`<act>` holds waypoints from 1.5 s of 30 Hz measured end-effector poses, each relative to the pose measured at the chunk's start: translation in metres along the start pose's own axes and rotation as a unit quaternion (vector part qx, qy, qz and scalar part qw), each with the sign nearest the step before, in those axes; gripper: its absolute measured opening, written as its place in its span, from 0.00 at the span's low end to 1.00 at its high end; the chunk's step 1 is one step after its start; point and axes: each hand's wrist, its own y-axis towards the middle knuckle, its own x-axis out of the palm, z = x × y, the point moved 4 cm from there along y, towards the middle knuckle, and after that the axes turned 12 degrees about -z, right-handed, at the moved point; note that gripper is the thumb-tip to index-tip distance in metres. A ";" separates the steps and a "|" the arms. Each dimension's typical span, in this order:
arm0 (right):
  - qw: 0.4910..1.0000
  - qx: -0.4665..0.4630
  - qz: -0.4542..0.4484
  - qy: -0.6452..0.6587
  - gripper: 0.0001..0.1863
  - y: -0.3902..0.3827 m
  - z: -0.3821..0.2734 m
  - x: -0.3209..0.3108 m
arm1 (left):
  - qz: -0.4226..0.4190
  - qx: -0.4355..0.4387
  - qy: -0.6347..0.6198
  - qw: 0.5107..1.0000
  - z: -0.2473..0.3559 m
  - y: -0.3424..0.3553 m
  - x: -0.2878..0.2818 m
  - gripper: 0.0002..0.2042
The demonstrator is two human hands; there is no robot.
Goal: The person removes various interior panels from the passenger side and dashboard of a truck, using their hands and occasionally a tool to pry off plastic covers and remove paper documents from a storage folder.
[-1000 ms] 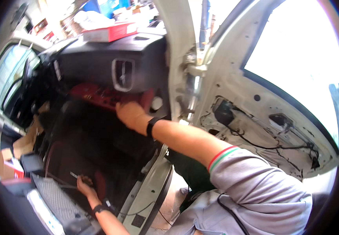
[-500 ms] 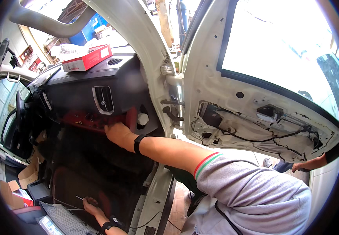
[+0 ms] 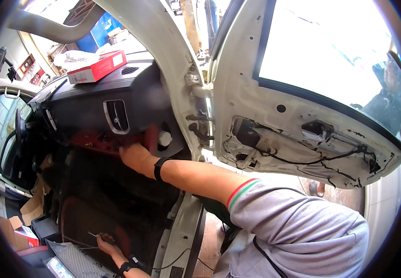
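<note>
My right hand (image 3: 134, 157) reaches into a red-lined compartment (image 3: 91, 139) below the black dashboard (image 3: 70, 99). Its fingers are curled at the compartment's edge, and what they hold, if anything, is hidden. A white round part (image 3: 164, 138) sits just right of this compartment. Low in the car, above the dark floor area, my left hand (image 3: 107, 245) is closed on a thin silver tool (image 3: 93, 234). A mesh-textured grey piece (image 3: 73, 257) lies beside that hand, and a black cable (image 3: 172, 264) runs near its wrist.
A red box (image 3: 96, 72) with clear plastic sits on the dash. The white pillar (image 3: 177, 102) separates it from the open, stripped door (image 3: 302, 143), which has exposed wiring. Cardboard boxes (image 3: 17, 231) lie lower left. Another person's foot (image 3: 316, 189) shows below the door.
The view has shifted, most between the first two frames. Both hands stay about where they were in the car. Another person's forearm, seen at right half a second ago, is now out of sight.
</note>
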 end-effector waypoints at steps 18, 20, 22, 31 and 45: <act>0.999 0.003 0.028 0.015 0.07 0.003 -0.007 0.008 | 0.015 -0.007 0.014 1.000 0.004 0.000 -0.007 0.13; 1.000 0.006 0.026 -0.004 0.07 0.004 -0.003 0.011 | 0.019 -0.012 0.015 1.000 0.001 0.001 -0.008 0.13; 0.999 0.001 0.051 0.004 0.07 0.003 -0.006 0.009 | 0.024 -0.016 0.016 0.999 0.001 0.001 -0.012 0.13; 0.999 0.007 0.040 -0.023 0.08 0.007 -0.003 0.017 | -0.002 -0.012 -0.008 1.000 0.001 -0.001 -0.001 0.13; 1.000 0.003 0.031 -0.003 0.09 0.010 -0.004 0.019 | 0.020 -0.002 0.032 0.999 0.002 0.000 -0.007 0.15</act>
